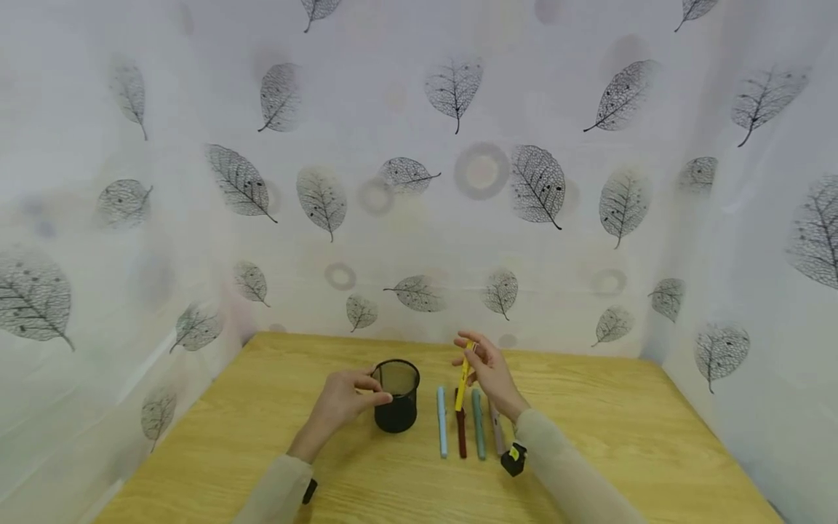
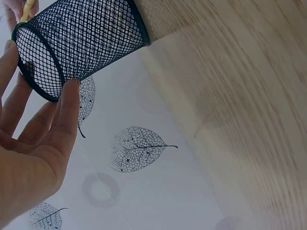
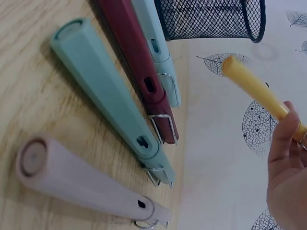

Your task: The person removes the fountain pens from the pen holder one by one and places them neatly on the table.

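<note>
A black mesh pen holder (image 1: pixel 396 411) stands upright on the table, and my left hand (image 1: pixel 343 400) holds its rim. From the left wrist view, the thumb and fingers of that hand (image 2: pixel 38 153) spread around the rim of the holder (image 2: pixel 96 38). To the right, a yellow pen (image 1: pixel 464 378) is pinched near its upper end by my right hand (image 1: pixel 491 375). This pen (image 3: pixel 254 88) is raised off the table, tilted, with its lower end pointing down. It hangs above a dark red pen (image 1: pixel 462 438) in the head view.
Lying side by side right of the holder are a light blue pen (image 1: pixel 441 422), the dark red one, a teal pen (image 1: pixel 479 429) and a pale pink pen (image 3: pixel 86 184). The wooden table (image 1: pixel 262 429) ends at a white leaf-patterned sheet (image 1: pixel 419 240) behind and at both sides.
</note>
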A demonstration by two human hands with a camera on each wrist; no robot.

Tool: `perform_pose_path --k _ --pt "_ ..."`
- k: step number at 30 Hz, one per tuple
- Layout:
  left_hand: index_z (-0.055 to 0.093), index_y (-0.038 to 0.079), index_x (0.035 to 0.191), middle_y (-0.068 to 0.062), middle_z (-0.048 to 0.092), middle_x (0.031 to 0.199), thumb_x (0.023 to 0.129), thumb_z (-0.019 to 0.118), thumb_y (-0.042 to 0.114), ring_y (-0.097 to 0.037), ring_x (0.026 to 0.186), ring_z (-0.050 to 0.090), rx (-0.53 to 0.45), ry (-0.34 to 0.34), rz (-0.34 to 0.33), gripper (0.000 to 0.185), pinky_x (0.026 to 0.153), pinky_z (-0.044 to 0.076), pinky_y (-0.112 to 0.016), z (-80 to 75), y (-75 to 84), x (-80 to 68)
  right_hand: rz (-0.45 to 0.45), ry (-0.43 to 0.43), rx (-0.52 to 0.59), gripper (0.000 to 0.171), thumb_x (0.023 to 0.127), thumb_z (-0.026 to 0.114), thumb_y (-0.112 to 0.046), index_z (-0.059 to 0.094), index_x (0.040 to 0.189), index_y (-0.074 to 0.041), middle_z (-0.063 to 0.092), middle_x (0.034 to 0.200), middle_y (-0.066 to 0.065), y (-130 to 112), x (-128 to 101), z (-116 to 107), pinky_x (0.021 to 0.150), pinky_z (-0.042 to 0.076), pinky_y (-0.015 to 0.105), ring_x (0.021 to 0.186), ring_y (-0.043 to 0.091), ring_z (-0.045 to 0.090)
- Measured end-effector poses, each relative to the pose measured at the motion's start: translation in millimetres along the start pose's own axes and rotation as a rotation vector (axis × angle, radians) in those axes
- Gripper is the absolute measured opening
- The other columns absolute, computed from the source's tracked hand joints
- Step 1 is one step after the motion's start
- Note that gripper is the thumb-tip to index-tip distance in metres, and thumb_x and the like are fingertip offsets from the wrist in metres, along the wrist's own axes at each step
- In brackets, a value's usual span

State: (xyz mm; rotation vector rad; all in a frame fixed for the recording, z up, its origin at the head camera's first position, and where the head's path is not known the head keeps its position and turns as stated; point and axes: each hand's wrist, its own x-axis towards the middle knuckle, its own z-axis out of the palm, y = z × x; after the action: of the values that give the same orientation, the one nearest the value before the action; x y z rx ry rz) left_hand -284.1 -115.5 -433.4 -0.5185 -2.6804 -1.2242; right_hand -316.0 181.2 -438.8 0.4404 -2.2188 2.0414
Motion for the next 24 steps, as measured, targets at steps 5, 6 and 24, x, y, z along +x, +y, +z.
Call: perform_pose_path --k 5,6,24 --pt "0.075 0.027 0.073 -0.015 0.063 0.131 0.077 0.082 0.033 -0.030 0.115 0.066 -0.011 -0.012 0.015 0.010 0.052 0.045 -0.022 -1.4 0.3 1.1 0.001 -0.015 -0.057 0.036 0.107 0.042 -0.015 0.047 0.142 -0.019 0.052 0.141 0.018 0.0 -2.7 -8.7 0.066 0.045 0.025 0.086 0.011 0.056" --pt "0.075 0.027 0.072 -0.015 0.064 0.131 0.076 0.082 0.033 -0.030 0.117 0.064 -0.006 -0.013 0.018 0.010 0.052 0.044 -0.022 -1.3 0.0 1.3 0.002 -0.023 -0.069 0.036 0.107 0.041 -0.016 0.047 0.143 -0.019 0.052 0.141 0.018 0.0 -3.4 -10.7 0.069 0.045 0.025 0.085 0.010 0.054" --pt "0.073 0.028 0.071 -0.016 0.062 0.133 0.077 0.081 0.039 -0.023 0.095 0.073 -0.013 -0.037 0.011 0.014 0.052 0.047 -0.022 -1.2 -2.8 2.7 0.081 -0.012 -0.014 0.044 0.097 0.064 -0.023 0.057 0.134 -0.001 0.058 0.133 0.021 7.0 -12.7 -40.2 0.087 0.056 0.036 0.110 0.027 0.067"
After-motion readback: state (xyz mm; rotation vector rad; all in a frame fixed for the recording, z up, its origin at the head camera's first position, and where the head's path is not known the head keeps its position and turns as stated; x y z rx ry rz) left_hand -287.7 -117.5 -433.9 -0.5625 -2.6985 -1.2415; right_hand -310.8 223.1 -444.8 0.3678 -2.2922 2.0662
